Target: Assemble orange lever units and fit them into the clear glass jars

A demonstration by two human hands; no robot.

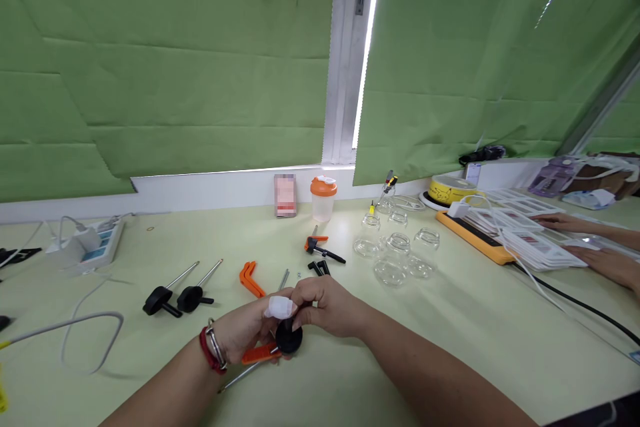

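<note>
My left hand point(240, 333), with a white wrap on its thumb and bracelets at the wrist, is closed around a black round part point(289, 340) with a metal rod point(239, 381) and an orange handle piece point(260, 353). My right hand point(327, 307) pinches at the top of this black part; the exact spot under its fingertips is hidden. Just beyond the hands lie small black pieces point(319, 268) and a bent orange piece point(251, 278). To the left rest two black round parts with rods point(159, 300). An orange and black piece point(325, 251) lies farther back.
Several glass jars point(393, 267) stand right of centre, with screwdrivers point(389, 185) behind. An orange-lidded cup point(323, 200) is near the wall. At left is a power strip point(103, 247) with cables. Another person's hands point(597, 260) rest by white trays point(535, 247) at right.
</note>
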